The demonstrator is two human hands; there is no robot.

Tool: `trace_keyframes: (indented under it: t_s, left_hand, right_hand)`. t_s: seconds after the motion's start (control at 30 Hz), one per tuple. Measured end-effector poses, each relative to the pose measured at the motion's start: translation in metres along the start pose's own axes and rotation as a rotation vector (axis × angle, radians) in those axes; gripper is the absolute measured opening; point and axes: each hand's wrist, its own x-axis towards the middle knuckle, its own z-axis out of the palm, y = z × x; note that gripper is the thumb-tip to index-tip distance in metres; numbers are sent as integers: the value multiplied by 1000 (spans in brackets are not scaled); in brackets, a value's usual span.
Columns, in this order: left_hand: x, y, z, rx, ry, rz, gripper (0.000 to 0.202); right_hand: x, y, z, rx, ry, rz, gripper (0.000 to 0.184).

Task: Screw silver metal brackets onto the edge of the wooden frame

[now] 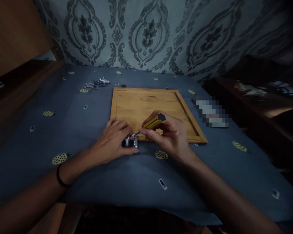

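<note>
My left hand (pixel 113 140) is closed around a small silver metal fitting (pixel 132 142) that rests on the blue cloth at the near edge of a wooden board (pixel 136 104). My right hand (pixel 169 133) grips a yellow-and-black screwdriver (pixel 154 122), its handle in the palm and its metal tip pointing left onto the fitting. Both hands sit close together at the board's front left corner. A dark band circles my left wrist.
A blue cloth (pixel 88 169) with yellow dots covers the table. A pile of small metal parts (pixel 97 83) lies at the back left. A blurred-out object (pixel 211 113) sits right of the board. Dark wooden furniture flanks both sides; patterned wallpaper stands behind.
</note>
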Motion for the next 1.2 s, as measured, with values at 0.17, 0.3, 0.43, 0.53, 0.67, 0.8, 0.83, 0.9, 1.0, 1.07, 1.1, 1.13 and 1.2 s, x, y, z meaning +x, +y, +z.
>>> trace_keyframes:
  t_s: [0.17,0.3,0.43,0.53,0.67,0.8,0.83,0.9,1.0,1.07,1.1,1.13,1.2]
  left_hand:
    - [0,-1,0,-13,-8,-7,37]
    - [0,0,-1,-3,-1,1,38]
    - [0,0,-1,7,0,-1,39]
    - [0,0,-1,18,5,3,39]
    - [-1,-1,0,16,10,17,40]
    - [-1,-1,0,14,17,16,40]
    - [-1,-1,0,15,16,14,40]
    - [-1,-1,0,9,17,15,40]
    - [-1,0,0,-3,20,19,40]
    - [-1,0,0,-3,22,14,40]
    - [-1,0,0,-1,23,13,40]
    - [-1,0,0,1,26,13,40]
    - [-1,-1,1,7,27,19,40]
  right_hand:
    - [-2,2,1,-21,7,-5,30]
    - [-4,1,4,39,90,9,31]
    - [-4,-8,4,97,291,47,28]
    - [-2,-10,3,69,288,56,31]
    - [0,-6,3,49,190,51,36]
    - [-1,-2,4,46,177,45,31]
    - [-2,-2,4,45,175,46,31]
    - [-2,-2,4,47,168,50,30]
    - [-2,-2,5,70,150,45,28]
    - [-2,-2,5,87,137,39,27]
    - [-2,-2,6,92,131,39,26]
    - [-2,-2,6,92,125,42,26]
    - [-2,-1,6,76,118,52,27]
